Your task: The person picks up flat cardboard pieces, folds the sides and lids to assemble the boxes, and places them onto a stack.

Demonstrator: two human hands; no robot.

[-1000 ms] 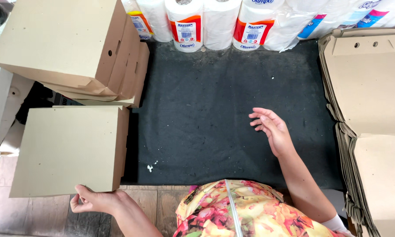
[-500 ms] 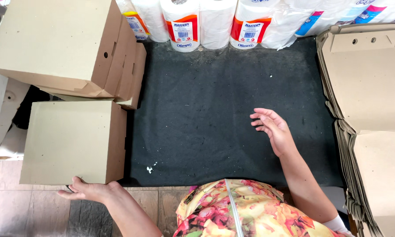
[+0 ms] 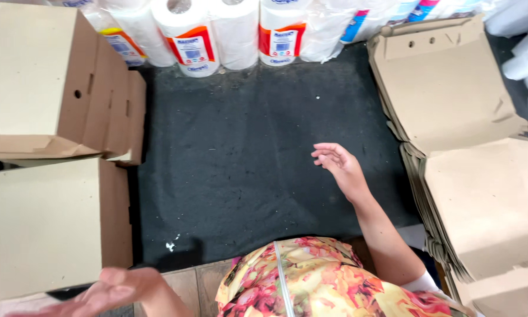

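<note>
My left hand is blurred at the bottom left, fingers spread, just below the near edge of a folded brown cardboard box; it holds nothing. My right hand hovers open over the black mat, fingers loosely curled and empty, a little left of a stack of flat cardboard blanks. A taller pile of assembled brown boxes sits behind the near box at the upper left.
Wrapped paper towel rolls line the far edge of the mat. White plastic-wrapped goods sit at the top right corner. My floral-patterned top fills the bottom middle.
My left hand has let go of the near box's edge and slid right and down. The view has shifted, so the boxes sit further left. My right hand has hardly moved.
</note>
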